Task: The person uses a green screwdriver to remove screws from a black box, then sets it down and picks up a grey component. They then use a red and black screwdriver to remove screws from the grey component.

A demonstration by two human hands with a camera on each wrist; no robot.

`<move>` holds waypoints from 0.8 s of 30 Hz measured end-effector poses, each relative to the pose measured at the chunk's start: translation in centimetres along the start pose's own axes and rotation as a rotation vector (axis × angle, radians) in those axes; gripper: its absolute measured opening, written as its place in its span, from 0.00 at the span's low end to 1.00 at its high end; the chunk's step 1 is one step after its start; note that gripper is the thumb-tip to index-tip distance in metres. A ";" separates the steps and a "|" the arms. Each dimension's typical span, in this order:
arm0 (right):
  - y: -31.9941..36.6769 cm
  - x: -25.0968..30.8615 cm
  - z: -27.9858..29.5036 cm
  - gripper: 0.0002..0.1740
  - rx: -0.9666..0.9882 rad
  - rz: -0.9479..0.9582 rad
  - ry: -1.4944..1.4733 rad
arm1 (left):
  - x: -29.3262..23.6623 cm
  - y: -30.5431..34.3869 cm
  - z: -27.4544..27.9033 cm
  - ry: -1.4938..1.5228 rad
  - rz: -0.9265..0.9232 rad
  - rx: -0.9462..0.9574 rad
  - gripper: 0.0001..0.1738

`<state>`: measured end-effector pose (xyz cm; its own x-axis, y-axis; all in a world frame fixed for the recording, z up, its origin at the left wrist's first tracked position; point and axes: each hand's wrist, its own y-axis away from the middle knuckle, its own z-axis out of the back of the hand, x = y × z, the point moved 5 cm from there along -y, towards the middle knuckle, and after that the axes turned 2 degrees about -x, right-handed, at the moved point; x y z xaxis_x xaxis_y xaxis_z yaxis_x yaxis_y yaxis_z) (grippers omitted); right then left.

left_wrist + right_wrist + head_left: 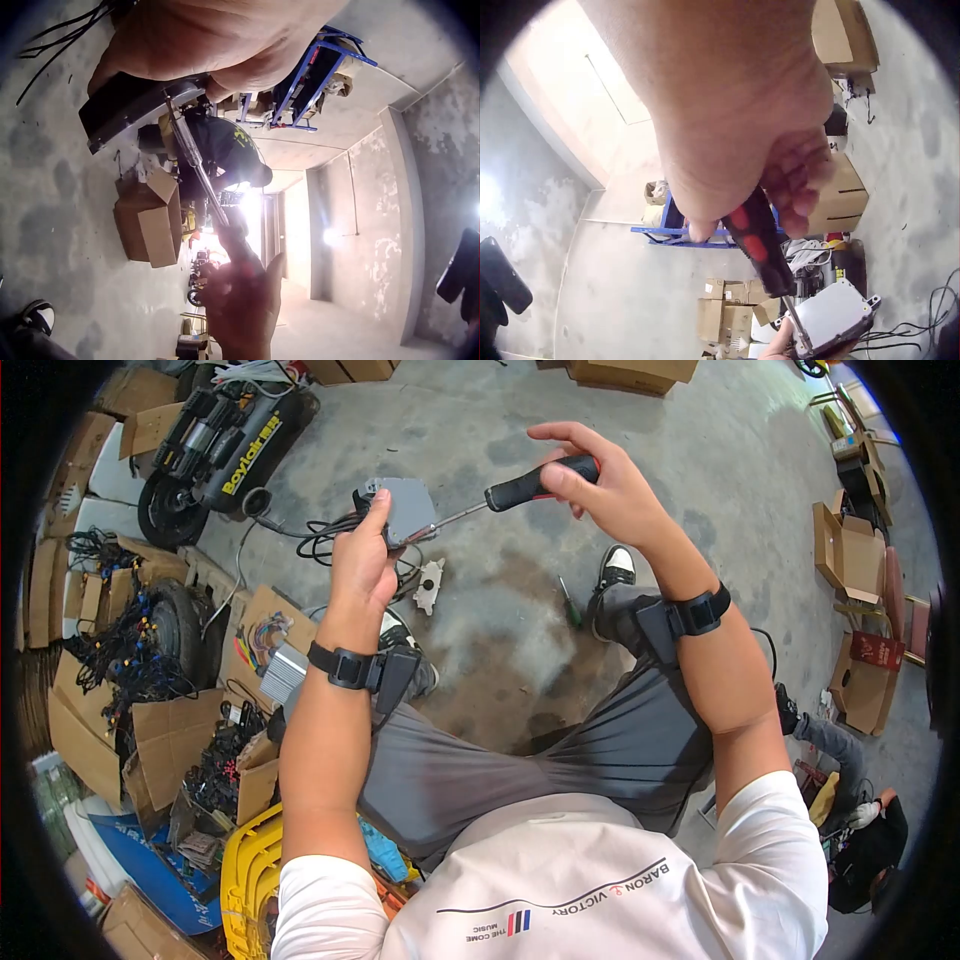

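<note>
In the head view my left hand (365,565) grips a flat grey box (410,508), its thumb lying along the upper face. Black cables (322,538) trail beside the box. My right hand (612,488) holds a screwdriver (522,487) by its black and red handle. The screwdriver's metal shaft slants down to the box's near corner, where the tip meets the edge. From the right wrist, the box (831,313) shows a pale face with small mounting tabs, and the screwdriver (759,244) reaches its lower corner. The left wrist view shows the box's dark side (124,116).
A pale metal plate (429,586) and a green-handled screwdriver (571,606) lie on the concrete floor between the feet. An air compressor (235,455) stands at upper left. Cartons of wiring (175,735) and a yellow crate (240,880) crowd the left side. Another person (868,850) is at lower right.
</note>
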<state>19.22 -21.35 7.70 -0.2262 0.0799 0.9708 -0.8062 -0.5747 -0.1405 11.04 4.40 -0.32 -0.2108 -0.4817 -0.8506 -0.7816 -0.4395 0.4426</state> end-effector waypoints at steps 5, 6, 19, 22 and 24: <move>0.3 -0.2 0.1 0.31 -0.027 0.023 0.121 | -0.2 0.1 0.1 0.005 0.012 -0.014 0.19; 0.3 -0.3 -0.1 0.31 -0.026 0.024 0.121 | -0.2 0.0 0.1 0.006 0.011 -0.015 0.19; 0.2 -0.5 -0.2 0.28 -0.078 0.143 0.014 | 0.0 -0.4 0.1 0.022 -0.005 0.015 0.19; 0.1 -0.9 0.3 0.30 -0.026 -0.123 -0.012 | 0.0 -0.3 0.1 0.010 -0.008 0.016 0.19; 0.2 -1.2 0.4 0.32 0.027 -0.293 0.019 | 0.0 -0.3 0.0 0.001 -0.008 0.014 0.19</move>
<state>19.57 -21.91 6.61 0.0040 0.2611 0.9653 -0.8238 -0.5463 0.1512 11.24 4.55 -0.40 -0.2042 -0.4786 -0.8540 -0.7912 -0.4330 0.4318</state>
